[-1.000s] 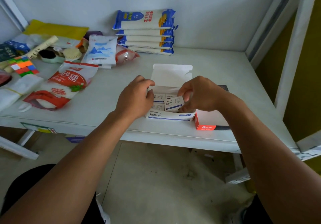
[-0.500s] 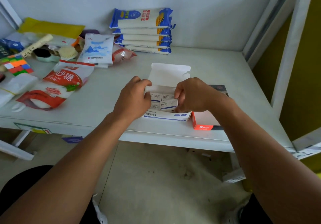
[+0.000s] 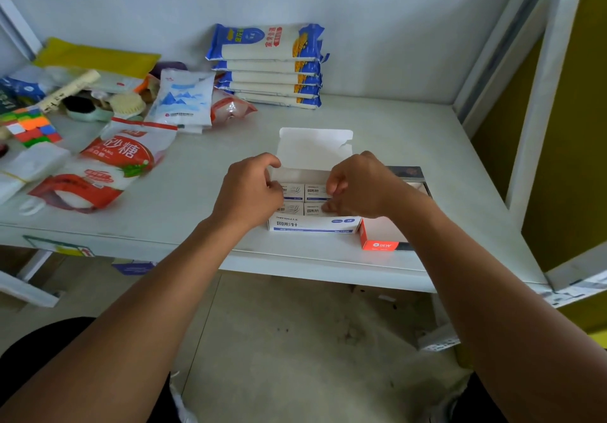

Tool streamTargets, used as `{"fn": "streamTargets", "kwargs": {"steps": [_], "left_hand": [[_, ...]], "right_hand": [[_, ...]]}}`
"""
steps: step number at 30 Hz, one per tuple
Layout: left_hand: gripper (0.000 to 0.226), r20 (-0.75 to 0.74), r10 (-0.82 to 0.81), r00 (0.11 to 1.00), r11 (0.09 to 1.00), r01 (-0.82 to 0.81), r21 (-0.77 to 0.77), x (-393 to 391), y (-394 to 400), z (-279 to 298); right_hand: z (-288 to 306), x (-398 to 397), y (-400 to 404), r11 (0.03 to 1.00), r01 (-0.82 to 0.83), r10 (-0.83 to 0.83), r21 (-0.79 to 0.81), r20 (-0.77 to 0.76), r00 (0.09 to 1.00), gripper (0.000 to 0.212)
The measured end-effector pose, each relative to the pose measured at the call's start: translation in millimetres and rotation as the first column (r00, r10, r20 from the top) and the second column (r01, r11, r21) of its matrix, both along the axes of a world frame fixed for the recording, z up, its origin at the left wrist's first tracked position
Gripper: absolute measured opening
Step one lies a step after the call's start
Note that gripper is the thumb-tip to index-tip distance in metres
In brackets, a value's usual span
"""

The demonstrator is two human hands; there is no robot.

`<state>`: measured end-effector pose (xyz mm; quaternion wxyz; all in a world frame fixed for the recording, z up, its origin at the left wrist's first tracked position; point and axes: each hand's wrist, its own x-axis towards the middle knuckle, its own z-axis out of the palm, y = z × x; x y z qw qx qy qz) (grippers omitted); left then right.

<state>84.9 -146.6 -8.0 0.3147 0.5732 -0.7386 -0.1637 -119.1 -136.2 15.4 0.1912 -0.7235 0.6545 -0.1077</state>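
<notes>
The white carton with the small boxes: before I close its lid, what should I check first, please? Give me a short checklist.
1. The lid flap of the white carton is open and upright at the back: ok.
2. The visible small boxes lie flat in rows: ok. Those under the hands: cannot tell.
3. Is the left hand or the right hand out of the carton: not ok, both have curled fingers at the small boxes.
4. The carton sits wholly on the table: ok, though near the front edge.
5. The red box beside the carton's right end is clear of the lid: ok.
</notes>
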Motion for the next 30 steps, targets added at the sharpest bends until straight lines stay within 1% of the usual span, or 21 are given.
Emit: {"fn": "streamTargets", "kwargs": {"steps": [2, 4, 6, 7, 8, 9, 11, 14, 16, 18, 21, 22, 24, 25, 27, 30], "left_hand": [[0.03, -0.094, 0.05, 0.994, 0.998, -0.046, 0.044, 1, -2, 0], [0.035, -0.146, 0.097, 0.984, 0.994, -0.087, 0.073, 0, -5, 0], [0.043, -0.161, 0.125, 0.979, 0.988, -0.107, 0.115, -1, -7, 1], [0.047, -0.174, 0.131, 0.976, 0.983, -0.104, 0.152, -2, -8, 3], [0.049, -0.198, 0.133, 0.971, 0.976, -0.093, 0.197, -2, -10, 3], [0.051, -0.231, 0.135, 0.964, 0.967, -0.077, 0.241, -3, -11, 5], [0.052, -0.309, 0.143, 0.94, 0.953, -0.046, 0.3, -6, -13, 7], [0.052, -0.395, 0.174, 0.902, 0.947, -0.042, 0.32, -9, -14, 10], [0.049, -0.484, 0.208, 0.85, 0.947, -0.051, 0.318, -8, -17, 12], [0.042, -0.566, 0.219, 0.795, 0.953, -0.051, 0.298, -6, -19, 14], [0.026, -0.649, 0.209, 0.732, 0.966, -0.05, 0.254, -5, -18, 17], [0.025, -0.661, 0.195, 0.725, 0.972, -0.051, 0.23, -5, -17, 18], [0.031, -0.649, 0.155, 0.744, 0.981, -0.038, 0.191, -3, -13, 17], [0.032, -0.627, 0.127, 0.769, 0.984, -0.017, 0.179, -2, -10, 16], [0.035, -0.577, 0.066, 0.814, 0.987, 0.032, 0.158, -1, -7, 13], [0.039, -0.573, 0.07, 0.816, 0.987, 0.027, 0.159, -2, -2, 10]], "right_hand": [[4, -1, 1, 0.999, 0.037, -0.035, -0.019, 0.107, 0.994, 0.022], [6, -3, 3, 0.987, 0.099, -0.075, -0.13, 0.179, 0.981, 0.02], [4, -7, 4, 0.944, 0.217, -0.151, -0.25, 0.255, 0.955, 0.027], [2, -10, 2, 0.918, 0.282, -0.195, -0.28, 0.299, 0.934, 0.032], [1, -12, 0, 0.899, 0.336, -0.236, -0.28, 0.336, 0.912, 0.038], [0, -14, -2, 0.893, 0.377, -0.275, -0.247, 0.363, 0.89, 0.045], [-1, -15, -4, 0.901, 0.418, -0.338, -0.12, 0.41, 0.847, 0.056], [-2, -15, -5, 0.913, 0.406, -0.371, 0.049, 0.517, 0.771, 0.061], [-3, -15, -6, 0.912, 0.398, -0.384, 0.104, 0.562, 0.732, 0.056], [-3, -13, -4, 0.915, 0.39, -0.363, 0.103, 0.635, 0.683, 0.044], [1, -13, 3, 0.935, 0.35, -0.258, 0.052, 0.777, 0.575, 0.032], [3, -14, 6, 0.945, 0.324, -0.221, 0.038, 0.806, 0.549, 0.03], [6, -17, 10, 0.964, 0.266, -0.162, 0.028, 0.852, 0.498, 0.031], [7, -19, 12, 0.97, 0.242, -0.145, 0.026, 0.86, 0.489, 0.033], [7, -20, 16, 0.974, 0.225, -0.134, 0.017, 0.846, 0.516, 0.037], [4, -22, 19, 0.974, 0.227, -0.145, 0.019, 0.818, 0.557, 0.033]]}}
